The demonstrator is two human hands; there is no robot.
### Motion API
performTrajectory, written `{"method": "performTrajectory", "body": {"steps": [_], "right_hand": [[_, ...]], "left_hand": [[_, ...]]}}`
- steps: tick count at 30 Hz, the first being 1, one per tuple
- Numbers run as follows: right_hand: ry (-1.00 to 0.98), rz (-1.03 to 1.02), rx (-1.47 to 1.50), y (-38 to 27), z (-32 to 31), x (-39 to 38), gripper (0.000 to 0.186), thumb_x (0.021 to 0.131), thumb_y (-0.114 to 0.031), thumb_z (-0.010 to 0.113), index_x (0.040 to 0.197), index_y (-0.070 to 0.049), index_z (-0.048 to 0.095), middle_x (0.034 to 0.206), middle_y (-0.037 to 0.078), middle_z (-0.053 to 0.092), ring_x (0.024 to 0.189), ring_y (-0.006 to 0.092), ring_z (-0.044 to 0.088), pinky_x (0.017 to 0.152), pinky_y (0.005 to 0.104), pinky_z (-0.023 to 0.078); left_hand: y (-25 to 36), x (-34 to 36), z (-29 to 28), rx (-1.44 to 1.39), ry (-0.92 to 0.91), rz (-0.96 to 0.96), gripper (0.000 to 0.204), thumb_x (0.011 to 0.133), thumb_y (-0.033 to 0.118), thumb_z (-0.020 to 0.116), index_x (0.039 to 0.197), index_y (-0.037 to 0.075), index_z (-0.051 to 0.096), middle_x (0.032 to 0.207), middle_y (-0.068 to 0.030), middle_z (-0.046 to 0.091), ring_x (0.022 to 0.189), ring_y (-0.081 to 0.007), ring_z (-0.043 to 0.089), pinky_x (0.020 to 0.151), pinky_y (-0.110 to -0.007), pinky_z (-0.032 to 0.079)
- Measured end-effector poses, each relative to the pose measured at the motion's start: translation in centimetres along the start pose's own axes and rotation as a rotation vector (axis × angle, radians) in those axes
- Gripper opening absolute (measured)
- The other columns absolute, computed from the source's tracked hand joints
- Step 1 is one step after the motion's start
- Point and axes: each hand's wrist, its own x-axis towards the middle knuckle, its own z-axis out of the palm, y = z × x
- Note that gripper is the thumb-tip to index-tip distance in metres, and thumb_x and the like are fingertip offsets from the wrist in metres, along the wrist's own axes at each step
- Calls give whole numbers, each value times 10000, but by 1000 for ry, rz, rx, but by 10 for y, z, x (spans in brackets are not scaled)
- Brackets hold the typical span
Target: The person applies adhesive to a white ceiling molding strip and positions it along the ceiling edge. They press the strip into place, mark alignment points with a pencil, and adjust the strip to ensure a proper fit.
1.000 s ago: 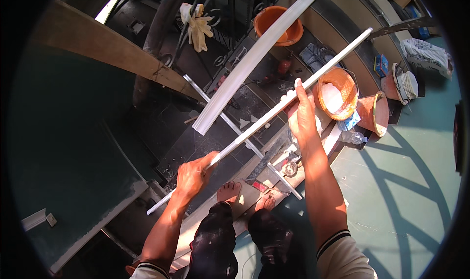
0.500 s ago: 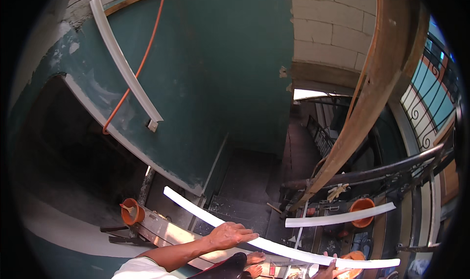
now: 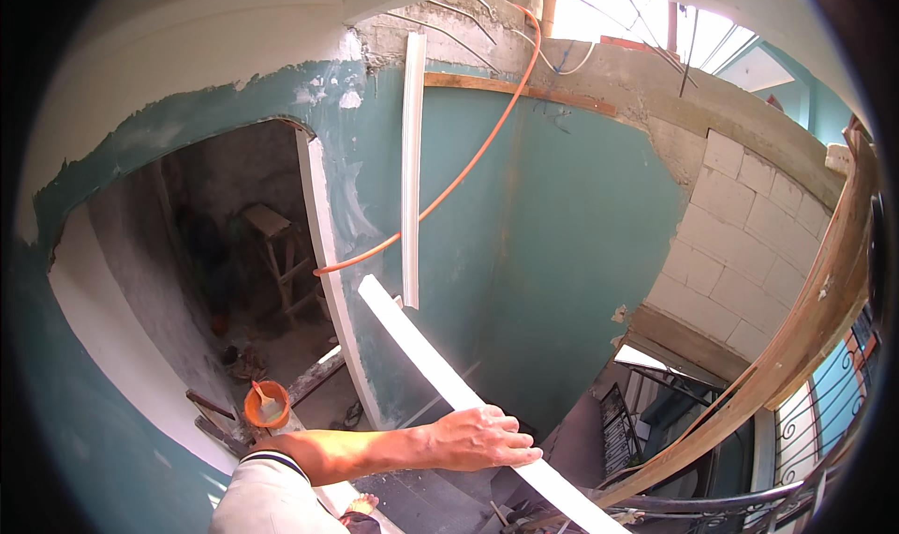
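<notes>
My left hand [image 3: 482, 437] is closed over a long white moulding strip [image 3: 417, 347], which runs diagonally from the middle of the view to the lower right edge. My forearm reaches across from the lower left. My right hand is out of view. A similar strip [image 3: 411, 159] is upright on the teal wall [image 3: 590, 234], with an orange hose [image 3: 465, 169] looping beside and across it. The held strip’s upper end appears near the lower part of that upright strip; whether they touch I cannot tell.
A doorway [image 3: 316, 206] opens at left onto a dim room with a wooden trestle [image 3: 269, 225]. An orange bucket [image 3: 255, 410] with a tool sits by its foot. A wooden post [image 3: 815, 318] and curved metal railing [image 3: 684, 508] stand at right. My foot [image 3: 363, 504] shows below.
The view has swung up from the steps and buckets to the wall and ceiling edge. The held strip’s far end has risen toward the wall, and my right hand has left the view.
</notes>
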Motion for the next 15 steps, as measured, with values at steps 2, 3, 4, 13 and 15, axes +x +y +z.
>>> {"method": "performTrajectory", "body": {"steps": [2, 3, 4, 13, 15], "right_hand": [[148, 103, -57, -6, -36, -36, 606, 963, -476, 655, 1345, -23, 528, 1239, 247, 629, 1058, 395, 642, 912, 508, 513], [132, -4, 0, -39, -22, -1, 608, 956, -489, 658, 1323, -18, 547, 1222, 245, 635, 1046, 396, 644, 900, 514, 515], [149, -49, 31, -64, -15, 12, 610, 949, -503, 662, 1300, -13, 565, 1205, 244, 640, 1034, 397, 646, 888, 521, 518], [516, -516, 456, -324, -26, 84, 500, 1048, -120, 592, 1523, -75, 444, 1339, 191, 611, 1014, 275, 726, 899, 372, 622], [641, -684, 457, -430, -45, 70, 321, 1067, -155, 590, 1364, -33, 604, 1164, 136, 730, 963, 190, 727, 790, 299, 608]], "left_hand": [[-39, 50, -21, -8, 24, 199, 268, 932, 190, 644, 1194, 147, 604, 896, 1, 597, 891, -147, 674, 728, -303, 581], [-55, 21, -61, 78, 24, 110, 299, 928, 184, 649, 1221, 155, 598, 962, 3, 616, 934, -147, 680, 760, -295, 595], [-70, 11, -91, 138, 13, 90, 331, 923, 179, 653, 1248, 162, 593, 1027, 6, 635, 978, -147, 687, 792, -288, 609], [-266, 19, -288, 570, 638, 461, 370, 795, 96, 765, 1077, 239, 573, 939, 23, 603, 838, -126, 687, 684, -272, 626], [-300, 23, -328, 627, 755, 461, 343, 798, 90, 754, 1069, 232, 599, 903, 29, 619, 826, -144, 688, 697, -284, 601]]}}
